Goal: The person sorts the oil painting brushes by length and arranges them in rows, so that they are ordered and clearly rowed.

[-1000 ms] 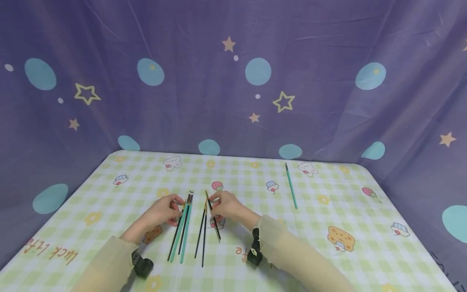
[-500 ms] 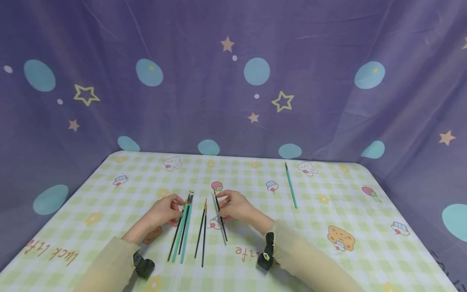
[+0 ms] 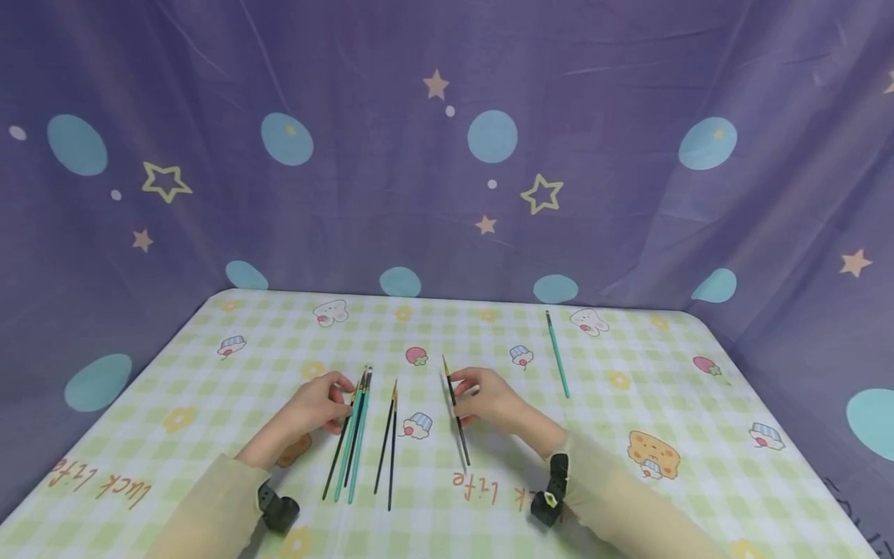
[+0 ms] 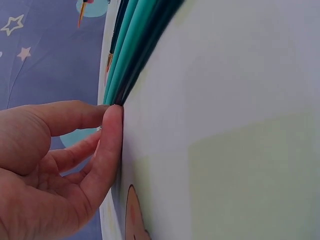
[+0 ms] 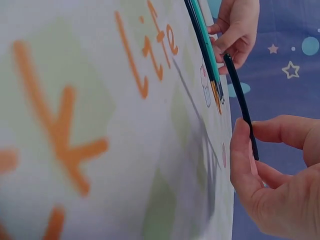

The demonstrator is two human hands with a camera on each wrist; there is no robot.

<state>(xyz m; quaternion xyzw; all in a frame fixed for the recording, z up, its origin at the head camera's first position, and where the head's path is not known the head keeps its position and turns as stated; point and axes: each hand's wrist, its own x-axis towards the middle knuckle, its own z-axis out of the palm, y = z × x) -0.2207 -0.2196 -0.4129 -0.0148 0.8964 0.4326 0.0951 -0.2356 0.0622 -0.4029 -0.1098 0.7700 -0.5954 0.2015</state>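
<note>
My right hand (image 3: pixel 492 404) pinches a thin black paintbrush (image 3: pixel 461 435) between thumb and fingers, its pale bristle tip pointing away. The right wrist view shows this black brush handle (image 5: pixel 239 87) lifted off the cloth, its shadow lying below. My left hand (image 3: pixel 314 405) pinches the side of a loose bundle of teal and black paintbrushes (image 3: pixel 355 446). Up close in the left wrist view, thumb and forefinger meet at the bundle's brushes (image 4: pixel 127 55); the bristle ends are hidden there. Between the hands, two black paintbrushes (image 3: pixel 392 450) lie with their tips together.
One teal paintbrush (image 3: pixel 557 357) lies alone at the back right of the table. A checked green tablecloth (image 3: pixel 279 318) with printed pictures covers the table. A purple curtain (image 3: pixel 391 178) with stars hangs behind it and at both sides.
My right hand has carried the black paintbrush to the right, away from the two black ones lying in the middle. The left hand has stayed at the bundle.
</note>
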